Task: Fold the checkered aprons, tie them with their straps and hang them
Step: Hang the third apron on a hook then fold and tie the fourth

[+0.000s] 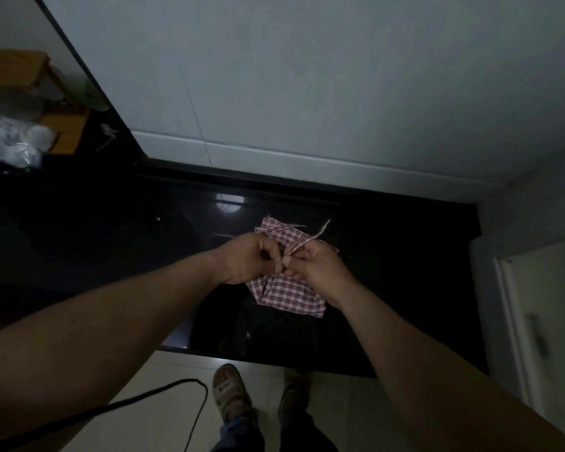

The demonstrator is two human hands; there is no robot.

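Two hands meet at the middle of the frame, knuckles almost touching, over a folded apron that lies flat on the black, glossy worktop. The left hand has its fingers curled tight, clamped on a strap that comes out above the fist and runs toward the upper right across the cloth. The right hand has its fingers curled too, pinching a second strap that rises slantwise from the fist, its free end pointing to the upper right. The apron is red-and-white checked and shows above and below the hands; its lower corner points toward the lower right. Both bare forearms reach in from the bottom corners.

Behind the worktop stands a pale tiled wall. At the upper left are a wooden shelf and crumpled clear plastic. At the bottom, two sandalled feet stand on a light floor, with a black cable curving beside them at the lower left.
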